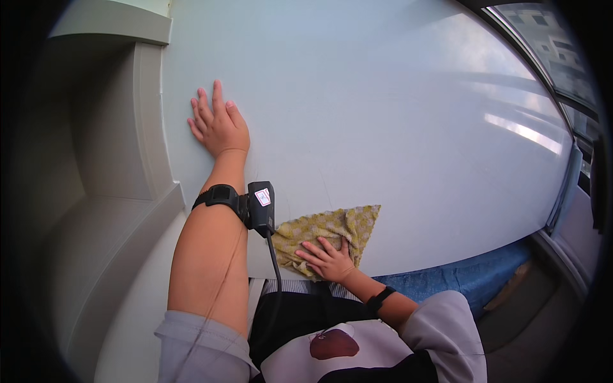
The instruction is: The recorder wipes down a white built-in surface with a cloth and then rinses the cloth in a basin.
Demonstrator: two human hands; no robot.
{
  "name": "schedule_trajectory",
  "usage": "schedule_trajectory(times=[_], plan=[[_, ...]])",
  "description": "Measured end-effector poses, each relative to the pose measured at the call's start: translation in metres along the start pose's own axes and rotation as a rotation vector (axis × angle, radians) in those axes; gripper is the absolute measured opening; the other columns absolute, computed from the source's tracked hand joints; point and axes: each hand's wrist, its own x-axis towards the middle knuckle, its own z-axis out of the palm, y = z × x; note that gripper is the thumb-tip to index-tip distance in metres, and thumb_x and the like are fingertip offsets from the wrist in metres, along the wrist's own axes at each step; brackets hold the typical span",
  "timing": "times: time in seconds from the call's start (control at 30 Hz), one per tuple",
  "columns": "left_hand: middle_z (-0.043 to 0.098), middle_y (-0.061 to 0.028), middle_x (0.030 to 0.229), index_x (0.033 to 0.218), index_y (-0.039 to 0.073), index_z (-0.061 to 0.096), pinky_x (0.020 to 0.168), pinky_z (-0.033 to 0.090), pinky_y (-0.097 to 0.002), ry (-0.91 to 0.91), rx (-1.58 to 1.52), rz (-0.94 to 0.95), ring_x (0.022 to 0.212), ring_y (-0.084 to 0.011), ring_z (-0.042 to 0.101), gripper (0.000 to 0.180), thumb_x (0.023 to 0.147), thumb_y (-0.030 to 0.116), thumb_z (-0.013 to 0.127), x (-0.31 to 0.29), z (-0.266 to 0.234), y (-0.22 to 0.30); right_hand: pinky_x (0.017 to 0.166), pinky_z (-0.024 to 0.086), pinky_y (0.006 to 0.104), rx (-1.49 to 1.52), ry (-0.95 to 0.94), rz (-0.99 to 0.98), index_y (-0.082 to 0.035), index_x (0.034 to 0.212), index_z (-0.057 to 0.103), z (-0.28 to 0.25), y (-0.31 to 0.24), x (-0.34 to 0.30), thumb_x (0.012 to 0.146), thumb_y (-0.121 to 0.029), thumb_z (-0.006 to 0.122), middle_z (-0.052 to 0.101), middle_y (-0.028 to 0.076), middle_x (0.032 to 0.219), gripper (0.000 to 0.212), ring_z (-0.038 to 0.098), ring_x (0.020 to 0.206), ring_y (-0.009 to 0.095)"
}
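Note:
My left hand point(220, 124) rests with its fingers spread on a smooth pale white surface point(357, 115), close to the surface's left edge. Nothing is in that hand. Near the front edge lies a crumpled yellow and grey patterned cloth point(313, 225). Flat on top of this cloth is my right hand point(327, 260), open, its fingers stretched out and apart and pressing on the fabric. Part of the cloth is hidden beneath the palm.
Beige shelving with recesses point(143, 127) borders the surface on the left. At the right, a window point(543, 38) runs along the far edge. Blue sheeting point(440, 284) lies beyond the front right edge. A black cabled device point(260, 207) is strapped to my left forearm.

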Motion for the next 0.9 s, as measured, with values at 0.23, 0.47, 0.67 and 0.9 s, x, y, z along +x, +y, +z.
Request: schedule_trajectory(times=[0.23,0.47,0.67,0.9], plan=[[0.03,-0.005,0.148,0.141,0.033,0.036,0.112,0.009,-0.0485,0.036,-0.057,0.013,0.139,-0.0253,0.022,0.047,0.094,0.031,0.04,-0.003,0.006,0.012,0.104,0.009,0.0684,0.053,0.009,-0.087,-0.038,0.135,0.043,-0.06,0.085,0.102,0.087,-0.053,0.049,0.038,-0.009,0.144,0.051,0.035,0.132,0.02],[0.029,-0.0054,0.148,0.141,0.032,0.035,0.112,0.01,-0.0488,0.009,0.042,-0.002,0.139,-0.0263,0.023,0.048,0.093,0.031,0.04,-0.011,-0.012,-0.002,0.106,0.006,0.0679,-0.271,0.524,0.266,-0.035,0.138,0.039,-0.142,0.227,0.376,0.091,-0.054,0.038,0.029,-0.005,0.15,0.051,0.022,0.14,0.024],[0.03,-0.0055,0.148,0.141,0.031,0.036,0.112,0.008,-0.0498,-0.01,-0.008,0.0,0.139,-0.0274,0.022,0.048,0.093,0.03,0.038,-0.02,-0.013,0.009,0.109,0.007,0.0613,-0.138,0.327,0.575,-0.028,0.144,0.032,-0.192,0.227,0.427,0.093,-0.049,0.034,0.022,0.0,0.153,0.055,0.017,0.141,0.026],[0.031,-0.0058,0.147,0.138,0.031,0.039,0.112,0.01,-0.0507,0.002,-0.101,-0.002,0.138,-0.0272,0.023,0.045,0.093,0.032,0.039,-0.015,0.013,0.021,0.105,0.013,0.0676,-0.239,0.591,0.284,-0.037,0.143,0.03,-0.102,0.21,0.335,0.093,-0.052,0.033,0.025,-0.004,0.152,0.052,0.02,0.141,0.027]])
